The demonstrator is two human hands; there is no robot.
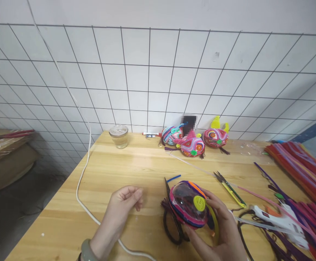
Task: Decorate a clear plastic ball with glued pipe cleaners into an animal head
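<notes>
My right hand point(217, 221) grips a rounded ornament point(183, 203) wrapped in coloured pipe cleaners, its thumb below and fingers along the right side. The ornament has a dark shiny dome, pink, purple and orange bands, and a yellow coiled disc point(199, 203). To its left, my left hand point(126, 199) is raised over the table, apart from the ornament, with curled fingers and the thumb against the forefinger; anything pinched there is too small to make out. Black scissors point(167, 189) lie partly hidden behind the ornament, near a short blue pipe cleaner piece point(174, 178).
Several similar ornaments point(192, 146) stand by the tiled wall, near a glass of pale liquid point(119, 137) and a marker point(151, 134). Yellow-handled snips point(232, 191), a white glue gun point(283, 223) and pipe cleaner bundles point(302, 163) lie right. A white cable point(82, 201) crosses the left side.
</notes>
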